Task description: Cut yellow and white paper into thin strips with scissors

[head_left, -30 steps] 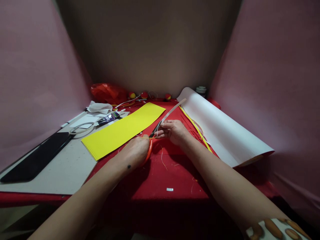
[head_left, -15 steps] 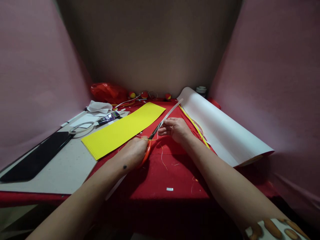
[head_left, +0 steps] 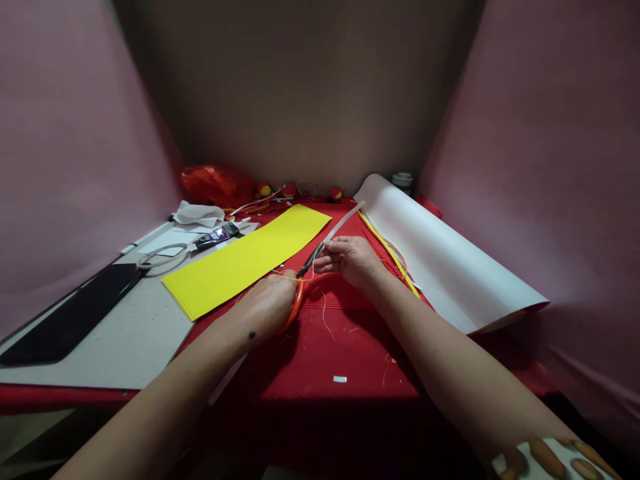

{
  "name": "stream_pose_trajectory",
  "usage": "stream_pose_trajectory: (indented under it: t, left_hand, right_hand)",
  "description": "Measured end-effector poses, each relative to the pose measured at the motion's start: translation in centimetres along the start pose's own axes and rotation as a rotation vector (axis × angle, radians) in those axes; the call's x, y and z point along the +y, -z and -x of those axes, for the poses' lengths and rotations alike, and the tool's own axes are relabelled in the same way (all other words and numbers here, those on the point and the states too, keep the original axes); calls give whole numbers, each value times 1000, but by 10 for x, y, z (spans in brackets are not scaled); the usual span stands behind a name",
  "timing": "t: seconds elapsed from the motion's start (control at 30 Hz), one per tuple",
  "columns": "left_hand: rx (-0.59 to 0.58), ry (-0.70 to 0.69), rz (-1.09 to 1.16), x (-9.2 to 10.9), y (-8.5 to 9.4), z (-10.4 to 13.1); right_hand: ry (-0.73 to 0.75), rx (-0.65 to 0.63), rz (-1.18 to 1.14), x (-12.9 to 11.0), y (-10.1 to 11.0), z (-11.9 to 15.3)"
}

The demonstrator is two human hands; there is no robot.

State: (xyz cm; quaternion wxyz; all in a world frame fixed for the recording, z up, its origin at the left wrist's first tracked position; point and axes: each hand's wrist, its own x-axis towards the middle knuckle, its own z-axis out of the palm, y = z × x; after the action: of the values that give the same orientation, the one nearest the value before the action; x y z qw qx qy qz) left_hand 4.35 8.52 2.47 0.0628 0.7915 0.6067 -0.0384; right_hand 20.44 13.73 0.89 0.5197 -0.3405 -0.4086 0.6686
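My left hand point(head_left: 274, 299) is closed around the orange-handled scissors point(head_left: 299, 301), whose dark blades point up and to the right. Between the fingertips of my right hand point(head_left: 347, 259) is a narrow white strip point(head_left: 345, 218), its free end curving up toward the back. The blade tips lie right by those fingertips, at the strip's lower part; whether they cut into it I cannot tell. A thin thread point(head_left: 295, 277) crosses near the blades. Left of the scissors lies a yellow corrugated sheet point(head_left: 245, 263). Beneath my hands is a red corrugated sheet point(head_left: 345, 299).
A large white-backed roll of sheet point(head_left: 440, 253) lies at the right, beside yellow strips point(head_left: 387, 250). On a grey board point(head_left: 125, 340) at the left are a black flat object point(head_left: 70, 317) and a glue-like tube point(head_left: 216, 237). A red plastic bag point(head_left: 215, 185) and small red-yellow balls point(head_left: 289, 190) stand behind.
The white strip's free end has dipped slightly and bends more. My hands and the scissors have shifted only a little, the blades staying close to my right fingertips.
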Motion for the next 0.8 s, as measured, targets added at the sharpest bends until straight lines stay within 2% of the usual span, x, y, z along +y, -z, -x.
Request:
stream_pose_trajectory:
  t: [0.37, 0.8]
  left_hand:
    - [-31, -15, -79, 5, 3, 1]
    - [-30, -59, -107, 3, 2, 1]
  right_hand:
    - [13, 51, -31, 0, -7, 3]
    - [-25, 45, -62, 2, -4, -1]
